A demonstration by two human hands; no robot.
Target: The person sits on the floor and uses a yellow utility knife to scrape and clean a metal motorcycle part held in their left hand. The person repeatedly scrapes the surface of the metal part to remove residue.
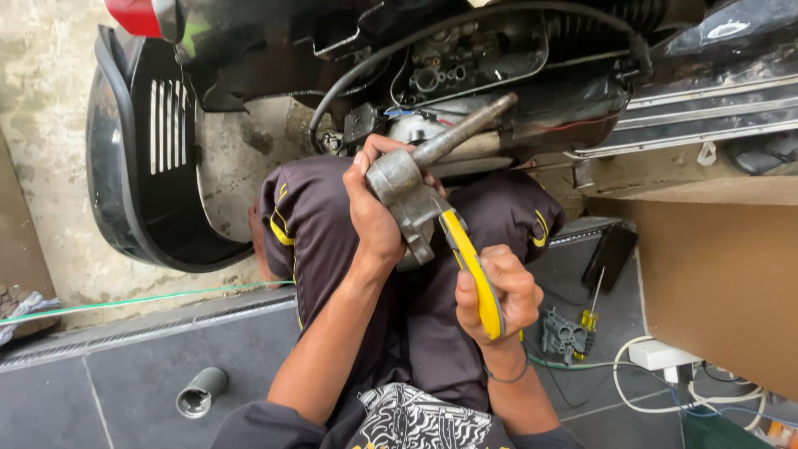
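Metal shaft part (407, 195) within left-hand fingers (366, 179)

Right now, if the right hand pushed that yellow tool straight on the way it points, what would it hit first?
The right hand aims the yellow tool up-left; its tip already meets the grey metal part held by the left hand, so that part comes first.

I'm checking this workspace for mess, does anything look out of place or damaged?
A grey cylinder lies tipped on its side on the dark floor tiles, apart from the work. A black body panel leans detached beside the scooter. White cables lie tangled at right. No spills visible.
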